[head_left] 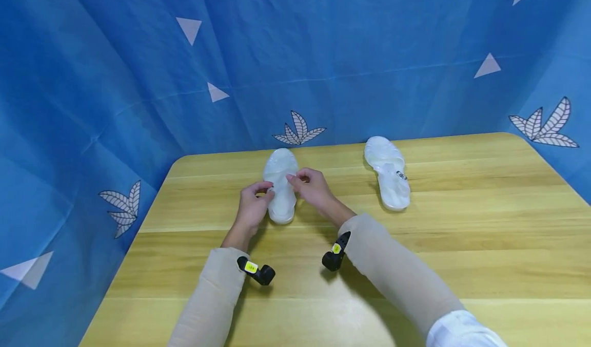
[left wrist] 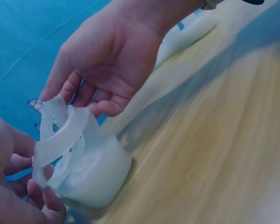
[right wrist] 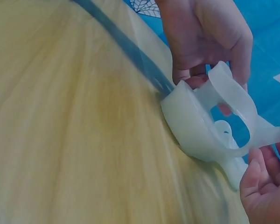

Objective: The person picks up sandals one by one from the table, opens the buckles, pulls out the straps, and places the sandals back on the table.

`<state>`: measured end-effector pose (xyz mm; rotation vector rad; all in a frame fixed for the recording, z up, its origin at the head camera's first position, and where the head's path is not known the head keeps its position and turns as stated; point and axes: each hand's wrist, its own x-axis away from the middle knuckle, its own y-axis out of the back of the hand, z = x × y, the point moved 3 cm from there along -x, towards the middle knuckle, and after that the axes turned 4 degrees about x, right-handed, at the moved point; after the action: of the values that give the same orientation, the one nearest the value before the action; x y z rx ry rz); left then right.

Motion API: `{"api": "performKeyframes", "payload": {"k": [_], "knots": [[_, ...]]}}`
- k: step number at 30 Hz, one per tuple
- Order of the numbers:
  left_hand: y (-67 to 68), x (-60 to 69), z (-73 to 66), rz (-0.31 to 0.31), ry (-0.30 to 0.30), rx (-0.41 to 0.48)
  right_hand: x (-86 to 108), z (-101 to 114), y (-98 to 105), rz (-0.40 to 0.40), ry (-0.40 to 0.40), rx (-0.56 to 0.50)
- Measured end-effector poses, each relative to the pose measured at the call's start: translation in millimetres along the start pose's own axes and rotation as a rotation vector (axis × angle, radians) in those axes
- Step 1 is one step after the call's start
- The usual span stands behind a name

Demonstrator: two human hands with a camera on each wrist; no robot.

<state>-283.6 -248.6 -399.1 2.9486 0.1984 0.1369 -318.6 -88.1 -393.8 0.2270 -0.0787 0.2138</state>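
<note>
A translucent white sandal [head_left: 281,211] lies sole-down on the table, heel toward me. At its left side my left hand [head_left: 251,207] pinches part of the strap between thumb and fingers. On the opposite side my right hand [head_left: 314,189] pinches another part of the strap between thumb and forefinger. The raised strap [left wrist: 67,137] loops above the heel in the left wrist view. The right wrist view shows the strap [right wrist: 235,100] standing up from the heel cup [right wrist: 191,123]. Fingertips cover the strap's ends, so how these join is hidden.
A second white sandal [head_left: 394,188] with a dark round mark lies to the right on the wooden table [head_left: 461,244]. A blue patterned curtain [head_left: 323,44] hangs behind the table's far edge. Small black cameras [head_left: 265,275] are strapped on both sleeved wrists.
</note>
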Motion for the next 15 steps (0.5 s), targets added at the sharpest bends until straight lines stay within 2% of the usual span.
{"api": "performKeyframes", "payload": {"k": [7,15], "knots": [[-13.6,12.4,-2.4,0.097,0.021,-0.003,18.0,-8,21,-0.008,0.029,0.0],[-29.6,27.1,-5.3,0.234,-0.019,-0.062,40.8,-13,41,0.009,0.047,0.029]]}}
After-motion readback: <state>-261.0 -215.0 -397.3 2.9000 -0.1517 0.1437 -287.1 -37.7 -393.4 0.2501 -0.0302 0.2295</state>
